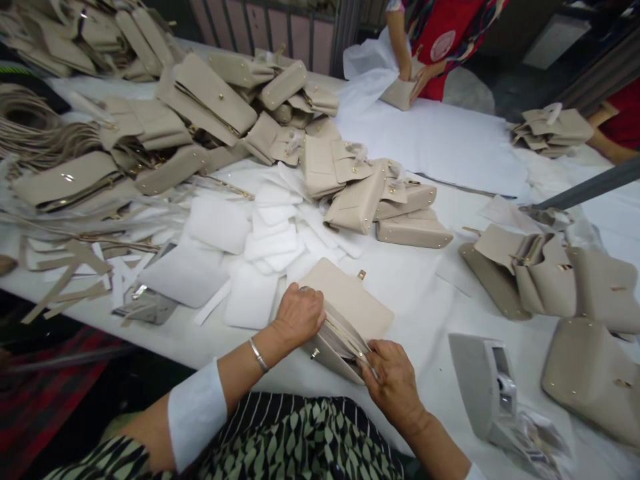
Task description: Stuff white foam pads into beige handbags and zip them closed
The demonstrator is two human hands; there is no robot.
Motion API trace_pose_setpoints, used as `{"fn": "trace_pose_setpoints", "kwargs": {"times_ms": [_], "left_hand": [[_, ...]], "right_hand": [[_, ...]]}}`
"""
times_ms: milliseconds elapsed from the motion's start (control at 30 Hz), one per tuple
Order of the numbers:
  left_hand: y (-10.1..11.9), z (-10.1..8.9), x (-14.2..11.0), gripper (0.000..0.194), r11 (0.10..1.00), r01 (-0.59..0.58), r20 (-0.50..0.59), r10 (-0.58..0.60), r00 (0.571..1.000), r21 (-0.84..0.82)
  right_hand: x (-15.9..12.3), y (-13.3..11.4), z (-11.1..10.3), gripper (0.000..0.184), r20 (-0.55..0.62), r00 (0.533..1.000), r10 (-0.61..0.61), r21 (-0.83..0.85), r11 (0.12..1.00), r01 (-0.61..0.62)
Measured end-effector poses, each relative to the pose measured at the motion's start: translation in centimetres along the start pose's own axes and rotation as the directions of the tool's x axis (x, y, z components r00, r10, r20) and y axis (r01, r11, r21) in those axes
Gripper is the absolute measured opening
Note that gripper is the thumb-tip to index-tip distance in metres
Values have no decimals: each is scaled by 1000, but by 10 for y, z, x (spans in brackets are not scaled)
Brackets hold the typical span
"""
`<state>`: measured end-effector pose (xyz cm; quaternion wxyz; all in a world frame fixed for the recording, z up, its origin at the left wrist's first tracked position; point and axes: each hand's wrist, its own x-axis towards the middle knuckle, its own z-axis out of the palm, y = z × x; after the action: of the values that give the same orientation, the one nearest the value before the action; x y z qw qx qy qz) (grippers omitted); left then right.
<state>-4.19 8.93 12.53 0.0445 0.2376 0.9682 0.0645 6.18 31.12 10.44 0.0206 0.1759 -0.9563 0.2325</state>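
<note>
On the white table in front of me lies a beige handbag [345, 283], its flap folded back and its top opening towards me. My left hand [300, 312] is closed around the bag's left end. At the right end my right hand [393, 380] grips the edge beside the zipper, with the fingertips partly hidden at the opening. A gold clasp [362, 274] stands out from the flap's far edge. White foam sheets [273, 240] lie in a loose heap just beyond my left hand.
Beige handbags [215, 100] are piled at the back left, and more bags [545, 273] stand on the right. A grey tape dispenser [483, 387] sits near my right arm. Beige and white strips [75, 273] are scattered left. Across the table, a person in a red apron [440, 40] handles a bag.
</note>
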Motion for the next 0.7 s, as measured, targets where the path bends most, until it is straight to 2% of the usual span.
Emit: {"fn": "trace_pose_setpoints", "kwargs": {"times_ms": [67,167,233,333,400,500,600,700], "left_hand": [[-5,-1,2,13,1000,0,-10,0,1000,-5],[-13,-5,4,10,1000,-3,-6,3,1000,-19],[-17,-6,4,9,999,-20,31,21,999,-46],[-18,-6,-1,8,995,-37,82,44,996,-92],[-16,-7,-7,8,995,-27,83,35,996,-95],[-13,-8,-18,9,998,14,55,-10,998,-63],[-15,-9,-30,10,997,41,39,-38,998,-65],[-19,-6,-43,18,990,55,19,-53,998,-129]], "right_hand": [[0,-1,-1,17,9,1000,-13,-5,1000,13],[7,-7,-7,14,121,992,42,-80,996,-32],[17,-15,-9,8,187,978,91,-155,986,-63],[39,-29,-5,17,250,962,111,-201,978,-60],[51,-36,1,15,286,951,121,-206,977,-62],[56,-41,12,10,267,960,88,-205,978,-33],[49,-44,20,9,229,973,13,-197,980,33],[48,-53,30,32,236,971,-27,-199,977,75]]}}
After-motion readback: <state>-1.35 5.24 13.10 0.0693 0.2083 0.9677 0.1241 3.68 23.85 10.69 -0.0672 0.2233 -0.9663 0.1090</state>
